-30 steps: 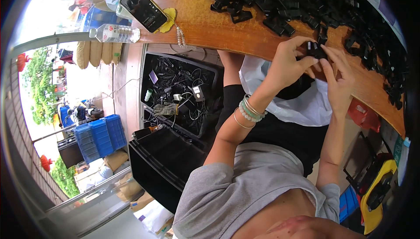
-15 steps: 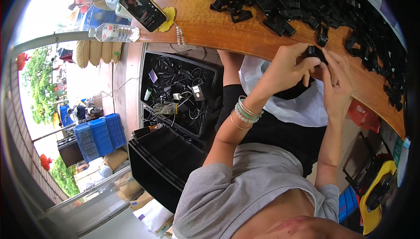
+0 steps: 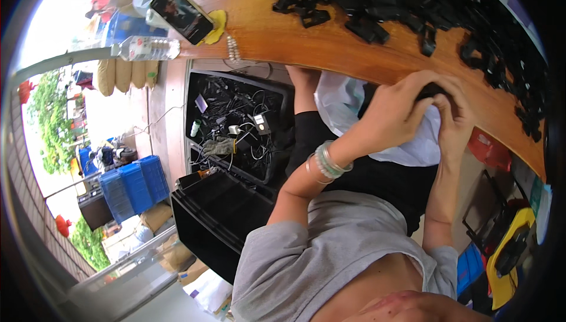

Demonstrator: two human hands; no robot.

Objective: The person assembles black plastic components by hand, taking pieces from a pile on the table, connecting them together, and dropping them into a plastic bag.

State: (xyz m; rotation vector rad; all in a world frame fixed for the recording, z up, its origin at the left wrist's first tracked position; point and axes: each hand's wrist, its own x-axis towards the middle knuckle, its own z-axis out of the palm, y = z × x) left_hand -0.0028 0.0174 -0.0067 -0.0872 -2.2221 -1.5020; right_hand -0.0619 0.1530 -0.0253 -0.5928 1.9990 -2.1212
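Observation:
My left hand, with pale bracelets on its wrist, and my right hand meet at the near edge of the wooden table. Together they pinch a small black plastic part, which the fingers mostly hide. Just below the hands, a white plastic bag lies in my lap. A large pile of similar black parts covers the table beyond the hands.
A phone leans at the table's left end beside a water bottle. To my left on the floor are a black crate of cables, an empty black crate and blue crates. To my right lies a yellow tool.
Both hands have drawn back with the black part, from over the tabletop to its near edge above the white bag. The fingers have closed more tightly over it.

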